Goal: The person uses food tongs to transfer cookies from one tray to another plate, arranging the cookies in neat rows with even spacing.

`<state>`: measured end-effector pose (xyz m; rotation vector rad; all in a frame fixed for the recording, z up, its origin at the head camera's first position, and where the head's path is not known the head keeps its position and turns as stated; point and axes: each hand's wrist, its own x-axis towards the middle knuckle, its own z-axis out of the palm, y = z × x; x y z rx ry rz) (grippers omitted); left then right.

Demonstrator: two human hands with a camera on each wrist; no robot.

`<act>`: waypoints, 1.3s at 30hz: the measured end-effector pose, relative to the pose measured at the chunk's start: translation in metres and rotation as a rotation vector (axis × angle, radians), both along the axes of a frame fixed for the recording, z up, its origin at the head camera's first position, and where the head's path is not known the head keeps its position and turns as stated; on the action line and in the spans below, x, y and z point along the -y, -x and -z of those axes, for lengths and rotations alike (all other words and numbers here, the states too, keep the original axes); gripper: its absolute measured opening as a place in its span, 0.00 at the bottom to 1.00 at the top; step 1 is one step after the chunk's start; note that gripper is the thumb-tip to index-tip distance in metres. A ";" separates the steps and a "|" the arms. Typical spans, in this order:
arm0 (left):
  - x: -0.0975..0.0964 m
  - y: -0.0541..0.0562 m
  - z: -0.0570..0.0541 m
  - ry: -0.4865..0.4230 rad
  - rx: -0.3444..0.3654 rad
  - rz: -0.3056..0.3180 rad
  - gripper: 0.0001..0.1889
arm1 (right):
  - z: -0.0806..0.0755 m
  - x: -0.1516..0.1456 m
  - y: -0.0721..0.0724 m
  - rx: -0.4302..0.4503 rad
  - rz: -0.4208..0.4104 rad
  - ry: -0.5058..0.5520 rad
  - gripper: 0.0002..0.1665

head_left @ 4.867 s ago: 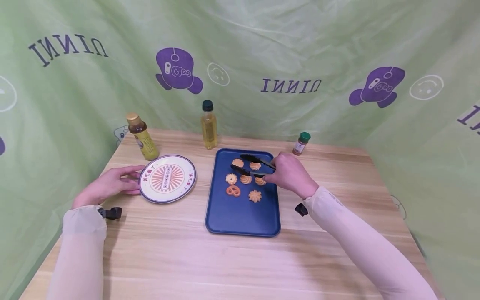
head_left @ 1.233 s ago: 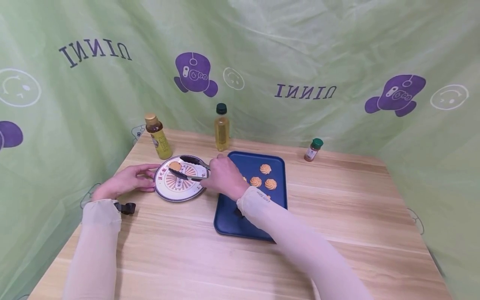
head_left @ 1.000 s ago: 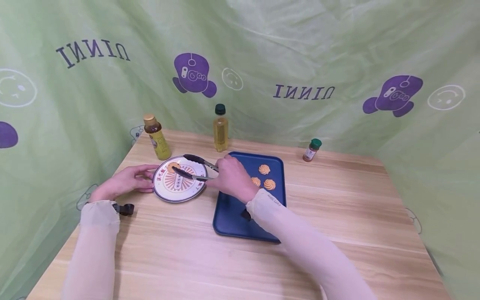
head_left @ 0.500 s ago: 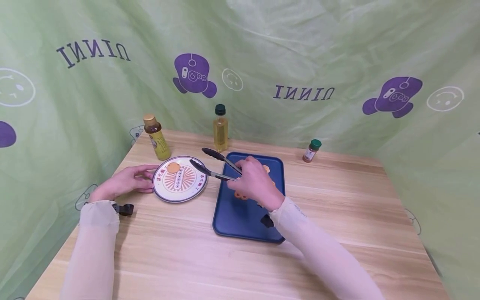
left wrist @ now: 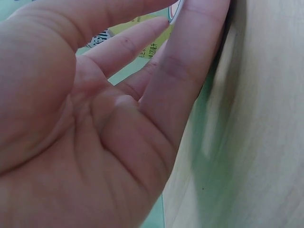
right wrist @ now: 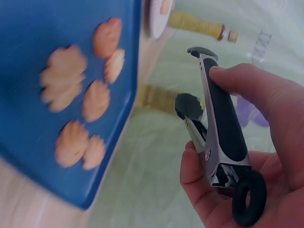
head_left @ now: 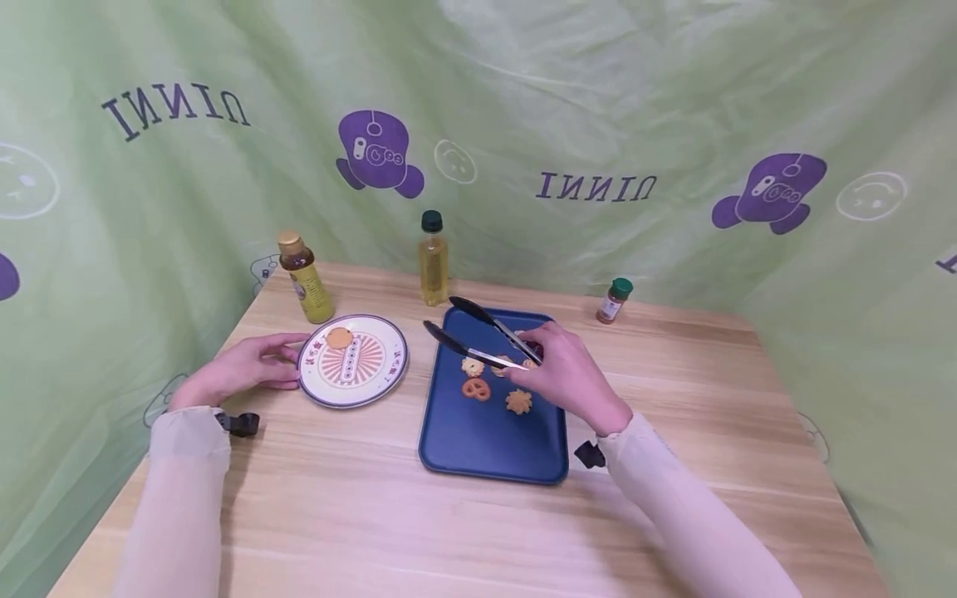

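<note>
My right hand (head_left: 571, 378) grips black-and-silver tongs (head_left: 489, 357), held above the blue tray (head_left: 489, 453). Their jaws stand apart and hold nothing. Below them on the tray lie a ring-shaped cookie (head_left: 473, 367), a pretzel (head_left: 476, 389), a flower-shaped cookie (head_left: 519, 402) and several swirled cookies, partly hidden by the tongs and hand. In the right wrist view, my thumb presses one arm of the tongs (right wrist: 223, 114). My left hand (head_left: 242, 370) touches the left rim of a patterned white plate (head_left: 389, 365) with extended fingers. One round cookie (head_left: 339, 338) lies on that plate.
Behind the plate stands a yellow-labelled bottle (head_left: 308, 286). An oil bottle (head_left: 434, 266) is behind the tray's left corner, and a green-capped spice jar (head_left: 613, 302) is at the back right. A green curtain (head_left: 478, 83) hangs behind the wooden table (head_left: 359, 507).
The round cookie has gone from the tray to the plate, where the tongs let it go. My right hand has moved the opened tongs rightward, back over the tray. My left hand stays at the plate.
</note>
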<state>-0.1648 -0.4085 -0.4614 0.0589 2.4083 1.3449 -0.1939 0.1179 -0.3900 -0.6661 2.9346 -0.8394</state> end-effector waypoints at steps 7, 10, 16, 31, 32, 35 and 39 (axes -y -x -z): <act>0.001 -0.003 0.002 -0.003 -0.015 0.003 0.43 | 0.012 -0.033 0.002 0.012 0.046 0.010 0.39; 0.000 -0.003 0.001 -0.019 -0.017 0.004 0.42 | 0.014 -0.048 0.002 0.022 0.087 0.009 0.37; 0.001 -0.003 0.001 0.015 -0.040 0.011 0.42 | 0.013 -0.071 0.001 0.039 0.148 -0.033 0.33; -0.001 -0.004 -0.002 0.075 -0.062 0.015 0.43 | 0.008 -0.081 0.003 0.078 0.165 -0.083 0.26; -0.001 -0.004 -0.003 0.078 -0.062 0.015 0.43 | 0.008 -0.081 0.004 0.087 0.165 -0.082 0.25; -0.001 -0.004 -0.002 0.076 -0.061 0.015 0.43 | 0.008 -0.079 0.004 0.107 0.162 -0.081 0.23; 0.000 -0.004 -0.001 0.052 -0.058 0.015 0.43 | 0.007 -0.078 0.005 0.111 0.158 -0.088 0.22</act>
